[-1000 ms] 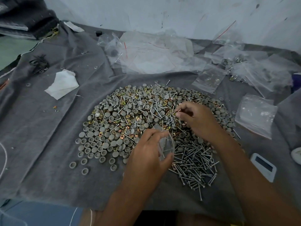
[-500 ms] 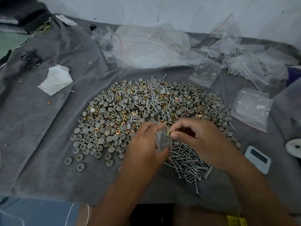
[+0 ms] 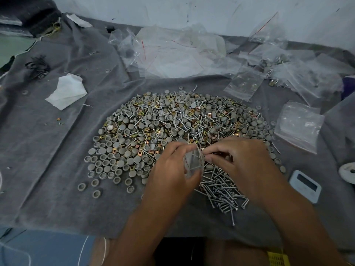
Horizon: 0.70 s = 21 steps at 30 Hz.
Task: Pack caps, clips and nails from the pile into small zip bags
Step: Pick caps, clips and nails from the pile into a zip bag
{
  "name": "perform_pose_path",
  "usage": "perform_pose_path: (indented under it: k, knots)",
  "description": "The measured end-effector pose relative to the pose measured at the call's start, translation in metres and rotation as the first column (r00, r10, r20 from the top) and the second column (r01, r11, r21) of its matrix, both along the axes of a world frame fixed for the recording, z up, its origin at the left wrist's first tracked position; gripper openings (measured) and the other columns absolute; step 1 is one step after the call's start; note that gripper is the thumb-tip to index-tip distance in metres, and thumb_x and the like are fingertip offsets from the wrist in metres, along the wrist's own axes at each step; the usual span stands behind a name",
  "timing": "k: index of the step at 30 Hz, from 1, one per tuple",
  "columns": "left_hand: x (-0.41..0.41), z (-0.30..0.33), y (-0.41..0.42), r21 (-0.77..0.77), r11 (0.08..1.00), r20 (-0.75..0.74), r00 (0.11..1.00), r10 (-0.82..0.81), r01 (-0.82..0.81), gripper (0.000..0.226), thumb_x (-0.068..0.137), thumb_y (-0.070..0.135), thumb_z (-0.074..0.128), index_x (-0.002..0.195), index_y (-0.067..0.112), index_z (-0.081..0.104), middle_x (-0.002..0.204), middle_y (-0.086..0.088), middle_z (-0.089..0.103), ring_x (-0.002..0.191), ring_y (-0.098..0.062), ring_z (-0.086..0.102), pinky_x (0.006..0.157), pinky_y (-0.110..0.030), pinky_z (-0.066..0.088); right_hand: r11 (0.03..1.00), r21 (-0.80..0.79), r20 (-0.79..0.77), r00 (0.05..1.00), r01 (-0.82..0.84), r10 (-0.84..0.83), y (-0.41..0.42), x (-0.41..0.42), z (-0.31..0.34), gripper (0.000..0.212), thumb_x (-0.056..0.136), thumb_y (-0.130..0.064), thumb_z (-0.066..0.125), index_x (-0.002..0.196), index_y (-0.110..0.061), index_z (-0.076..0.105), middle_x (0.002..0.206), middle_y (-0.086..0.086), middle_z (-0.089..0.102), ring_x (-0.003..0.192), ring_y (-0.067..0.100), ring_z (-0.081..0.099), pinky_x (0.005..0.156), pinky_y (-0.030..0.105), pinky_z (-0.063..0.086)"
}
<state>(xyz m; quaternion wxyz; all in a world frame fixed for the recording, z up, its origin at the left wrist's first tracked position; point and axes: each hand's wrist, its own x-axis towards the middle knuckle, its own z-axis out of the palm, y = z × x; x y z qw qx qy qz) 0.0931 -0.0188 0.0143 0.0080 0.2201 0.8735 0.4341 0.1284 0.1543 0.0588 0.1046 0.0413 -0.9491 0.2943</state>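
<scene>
A wide pile (image 3: 172,121) of grey caps, brass clips and silver nails lies on the grey cloth (image 3: 48,150). Loose nails (image 3: 221,187) are heaped at its near right edge. My left hand (image 3: 171,173) holds a small clear zip bag (image 3: 193,161) upright over the pile's near edge. My right hand (image 3: 242,162) is at the bag's mouth, fingertips pinched together on something small that I cannot make out.
Empty and filled zip bags (image 3: 182,52) are strewn along the back by the white wall. A stack of small bags (image 3: 299,125) lies at the right. A white tissue (image 3: 66,91) sits at the left, a small white device (image 3: 305,186) at the near right.
My right hand came back from the middle of the pile to the bag's mouth. My left hand lifted the bag slightly toward it.
</scene>
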Motion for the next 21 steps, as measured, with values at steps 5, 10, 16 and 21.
perform_pose_path:
  k: [5, 10, 16, 21]
  knots:
    - [0.001, -0.001, 0.000, 0.008, 1.000, -0.004, 1.000, -0.007, 0.007, 0.050, 0.082, 0.029, 0.078, 0.129, 0.026, 0.060, 0.117, 0.018, 0.050, 0.077, 0.000, 0.050, 0.073, -0.019, 0.049, 0.994, -0.105, -0.028, 0.999, 0.016, -0.019, -0.003, 0.003, 0.000, 0.018, 0.087, -0.026, 0.075, 0.103, -0.031, 0.078, 0.087, -0.025, 0.071, 0.079, -0.010, 0.065, 0.071, 0.005, 0.045]
    - [0.000, -0.001, 0.000, 0.000, 1.000, -0.017, 1.000, -0.006, 0.006, 0.050, 0.082, 0.033, 0.077, 0.129, 0.025, 0.061, 0.118, 0.017, 0.051, 0.078, -0.002, 0.049, 0.074, -0.021, 0.049, 1.000, -0.007, 0.029, 1.000, 0.006, -0.005, -0.009, 0.004, -0.004, 0.019, 0.086, -0.035, 0.074, 0.105, -0.037, 0.074, 0.086, -0.022, 0.073, 0.076, -0.011, 0.065, 0.069, 0.008, 0.047]
    - [0.001, -0.001, 0.000, -0.017, 1.000, -0.021, 1.000, -0.008, 0.007, 0.046, 0.084, 0.032, 0.075, 0.128, 0.026, 0.060, 0.116, 0.019, 0.050, 0.078, 0.000, 0.050, 0.070, -0.015, 0.044, 0.978, -0.201, -0.048, 0.997, 0.050, -0.061, -0.004, 0.005, 0.003, 0.016, 0.087, -0.043, 0.073, 0.090, -0.030, 0.064, 0.070, -0.017, 0.071, 0.063, -0.004, 0.069, 0.057, 0.018, 0.055]
    - [0.003, 0.000, 0.001, -0.012, 1.000, -0.024, 1.000, -0.009, 0.009, 0.047, 0.085, 0.034, 0.075, 0.129, 0.024, 0.060, 0.116, 0.017, 0.050, 0.075, 0.001, 0.048, 0.072, -0.016, 0.045, 0.998, -0.059, 0.015, 1.000, -0.012, 0.013, -0.011, 0.002, -0.002, 0.013, 0.093, -0.040, 0.066, 0.097, -0.031, 0.073, 0.074, -0.018, 0.069, 0.069, 0.000, 0.065, 0.062, 0.013, 0.045]
